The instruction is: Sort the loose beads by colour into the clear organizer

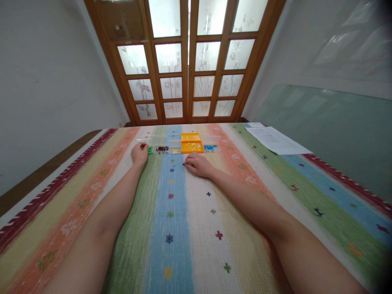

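My left hand [140, 154] is at the left end of a clear divided box [157, 152], its fingers closed together beside the small green pieces [150, 150]. What they pinch, if anything, is too small to make out. Just in front of the box, my right hand [199, 165] rests on the cloth, with a small dark piece [184, 164] at its pinched fingertips. The box also holds dark red pieces [162, 149], yellow pieces [175, 150] and blue pieces [210, 148]. Between the yellow and blue stands an open orange case [190, 137] with small white pieces [193, 145].
A striped patterned tablecloth [170, 212] covers the table. A tiny blue piece [174, 165] appears to lie on it, left of my right hand. Paper sheets [269, 138] lie at the back right. Behind the table stand wooden glazed doors [187, 73].
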A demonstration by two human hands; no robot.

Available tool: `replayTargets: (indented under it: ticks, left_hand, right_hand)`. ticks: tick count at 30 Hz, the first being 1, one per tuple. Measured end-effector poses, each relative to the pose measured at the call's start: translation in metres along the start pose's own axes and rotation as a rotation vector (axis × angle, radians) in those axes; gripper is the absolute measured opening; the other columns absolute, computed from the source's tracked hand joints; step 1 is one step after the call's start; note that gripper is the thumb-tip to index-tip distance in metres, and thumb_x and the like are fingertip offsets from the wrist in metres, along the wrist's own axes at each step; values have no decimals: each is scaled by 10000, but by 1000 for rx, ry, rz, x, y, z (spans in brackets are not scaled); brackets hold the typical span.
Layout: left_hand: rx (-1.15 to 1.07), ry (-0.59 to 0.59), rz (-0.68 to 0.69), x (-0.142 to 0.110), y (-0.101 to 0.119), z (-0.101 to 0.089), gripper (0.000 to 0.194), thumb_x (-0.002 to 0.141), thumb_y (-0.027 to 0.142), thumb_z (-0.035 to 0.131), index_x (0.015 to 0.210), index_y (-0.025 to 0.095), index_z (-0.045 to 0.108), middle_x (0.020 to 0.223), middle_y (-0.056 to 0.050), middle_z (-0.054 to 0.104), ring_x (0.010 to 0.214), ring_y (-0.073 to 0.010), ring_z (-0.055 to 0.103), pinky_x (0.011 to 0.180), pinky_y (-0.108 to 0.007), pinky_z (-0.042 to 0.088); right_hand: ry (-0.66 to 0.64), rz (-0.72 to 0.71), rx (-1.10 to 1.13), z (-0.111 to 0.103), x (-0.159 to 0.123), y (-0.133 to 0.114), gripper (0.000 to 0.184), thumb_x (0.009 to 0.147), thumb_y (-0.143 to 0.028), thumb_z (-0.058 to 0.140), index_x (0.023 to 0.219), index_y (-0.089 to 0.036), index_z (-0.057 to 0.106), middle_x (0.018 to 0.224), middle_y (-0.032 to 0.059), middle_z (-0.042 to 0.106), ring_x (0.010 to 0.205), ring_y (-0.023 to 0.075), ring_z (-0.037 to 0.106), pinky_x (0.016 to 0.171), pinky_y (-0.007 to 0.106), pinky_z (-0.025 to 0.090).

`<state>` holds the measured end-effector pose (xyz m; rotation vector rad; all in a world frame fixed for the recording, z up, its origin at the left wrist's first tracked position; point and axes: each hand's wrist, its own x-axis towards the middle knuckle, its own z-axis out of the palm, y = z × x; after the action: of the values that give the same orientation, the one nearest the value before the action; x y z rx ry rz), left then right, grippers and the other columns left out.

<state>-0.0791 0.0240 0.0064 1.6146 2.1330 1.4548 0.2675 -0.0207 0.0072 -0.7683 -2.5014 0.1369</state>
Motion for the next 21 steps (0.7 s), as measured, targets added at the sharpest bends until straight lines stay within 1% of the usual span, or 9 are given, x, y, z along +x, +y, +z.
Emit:
replayTargets:
  ticks: [4,7,9,11,13,15,18,19,21]
  left_hand:
    - [33,20,-20,-2,1,-4,132,835,333,641,891,233,707,903,-76,720,959,-276,632,856,-358,455]
    - [104,30,-14,-3,2,-5,204,847,336,645,1003,230,724,1043,-121,715,1086,-325,589,952,-433,423]
    - [138,36,22,-6,7,-5,263,867,340,627,1083,224,723,1152,-150,687,1166,-356,545,1009,-483,388]
    - [123,6,113,-11,16,-1,262,892,335,596,1087,221,730,1200,-158,665,1206,-366,517,1049,-505,359]
    - [71,-98,251,-21,30,5,220,904,322,586,1021,225,745,1157,-144,674,1178,-348,532,1065,-493,356]
    - [19,-258,400,-34,47,14,187,906,311,594,951,230,757,1057,-121,694,1108,-319,568,1053,-465,379]
    - [4,-488,609,-58,71,28,164,896,291,618,953,244,764,1020,-90,705,1048,-283,594,1022,-433,412]
    - [21,-549,671,-66,78,32,161,896,293,624,958,249,766,1009,-83,707,1035,-275,598,1016,-427,418]
    - [70,-619,761,-80,87,37,154,891,305,643,967,253,766,1016,-78,710,1036,-268,600,1014,-422,423]
  right_hand:
    - [-1,-10,6,0,0,0,207,973,-232,559,1041,-240,754,1042,73,717,1025,225,602,934,362,451]
    - [-2,-22,-1,0,0,0,207,979,-239,550,1032,-232,750,1044,72,717,1020,225,596,933,358,447]
    - [-6,-10,-20,1,1,0,211,990,-255,540,1014,-226,747,1026,75,716,1011,227,593,931,360,441]
    - [10,48,-57,1,1,0,221,1000,-268,529,984,-218,743,989,83,712,990,230,591,917,363,434]
    - [54,138,-95,2,1,2,228,1005,-268,519,956,-209,734,963,88,706,971,231,589,892,359,427]
    - [109,228,-113,2,1,5,219,1001,-254,522,932,-203,723,961,89,703,961,228,588,864,347,419]
    - [170,331,-112,2,1,12,209,993,-233,524,892,-199,704,942,84,702,930,218,590,830,329,408]
    - [186,357,-112,2,1,14,213,993,-230,522,879,-199,699,930,82,701,917,216,590,820,326,404]
    - [208,389,-112,2,1,16,222,992,-230,517,856,-198,689,912,78,700,895,212,590,801,320,397]
